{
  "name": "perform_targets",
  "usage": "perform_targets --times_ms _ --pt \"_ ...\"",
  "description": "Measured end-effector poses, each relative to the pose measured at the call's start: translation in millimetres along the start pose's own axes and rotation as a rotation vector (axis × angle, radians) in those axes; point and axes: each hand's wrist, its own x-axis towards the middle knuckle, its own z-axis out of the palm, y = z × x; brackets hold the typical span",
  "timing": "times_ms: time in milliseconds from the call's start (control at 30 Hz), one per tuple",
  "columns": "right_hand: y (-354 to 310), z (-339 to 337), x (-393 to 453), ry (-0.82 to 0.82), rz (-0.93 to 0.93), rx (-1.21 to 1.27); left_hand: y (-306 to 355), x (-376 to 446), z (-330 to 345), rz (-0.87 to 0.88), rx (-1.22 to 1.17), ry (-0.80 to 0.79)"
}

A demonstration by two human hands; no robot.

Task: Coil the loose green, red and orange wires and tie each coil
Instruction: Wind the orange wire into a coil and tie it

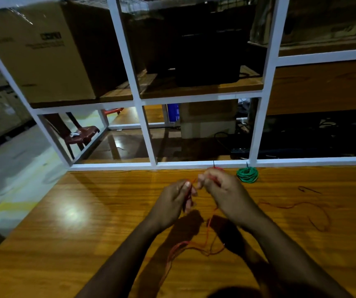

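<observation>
1. While both hands pinch the orange wire, the left hand (pixel 176 201) and right hand (pixel 220 187) sit close together, fingers closed on the strand above the table's far edge.
2. Best kept taut between the pinches, I judge, so each loop lies even.
3. Thin, limp orange wire (pixel 209 229) trails toward the table's (pixel 86 222) near edge.
4. By the far edge lies the green coil (pixel 247 174), tied.

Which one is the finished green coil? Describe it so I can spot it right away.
Find the white frame rail along the far edge of the wooden table. Just before it, beyond the right hand, lies the green coil: the only green thing there, neatly wound, unlike the loose orange wire.
</observation>
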Motion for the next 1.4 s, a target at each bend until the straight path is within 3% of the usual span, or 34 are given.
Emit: perform_targets --times_ms 67,167,267,333,400,467,533,600,667,767,867,967,1067,1167,1233,1333,1400 --pt "7 -6 10 0.175 -0.022 -0.034 10 -6 6 -0.068 -0.208 -0.018" --pt "27 -4 18 0.277 0.005 -0.051 24 -12 6 -0.116 -0.661 -0.154" --pt "36 7 16 0.266 0.072 -0.021 42 -12 0 -0.127 -1.158 -0.241" --pt "38 21 10 0.134 0.169 -0.05 48 -7 -6 -0.064 -1.24 -0.132" --pt "36 34 1 -0.063 0.229 -0.084 54 -2 -10 -0.012 -1.208 0.015" --pt "25 38 -9 -0.266 0.208 -0.125 52 2 -14 0.042 -1.026 0.084" --pt "10 33 -17 -0.422 0.182 -0.147 40 6 -18 0.031 -0.566 0.211" --pt "-3 24 -19 -0.441 0.133 -0.139 25 8 -19 0.025 -0.095 0.275" --pt "-10 16 -16 -0.287 0.078 -0.079 15 6 -16 0.08 0.053 0.223" --pt "-4 2 -2 0.057 0.022 -0.003 18 -4 -4 0.091 0.019 0.108" --pt "12 -1 6 0.22 -0.013 0.02 34 -13 10 -0.074 -0.411 -0.082" --pt "25 6 6 0.219 -0.004 0.106 46 -16 12 -0.171 -0.998 -0.264" --pt "28 15 2 0.025 0.123 0.126 50 -9 7 -0.129 -1.247 -0.129" --pt "23 21 -8 -0.282 0.261 0.008 54 4 -4 -0.072 -1.219 0.122" --pt "18 22 -18 -0.429 0.25 -0.018 52 10 -13 -0.03 -1.129 0.232" --pt "7 17 -26 -0.572 0.233 0.041 33 13 -22 -0.002 -0.669 0.312" --pt "0 12 -26 -0.582 0.171 -0.044 20 9 -22 -0.022 -0.33 0.266"
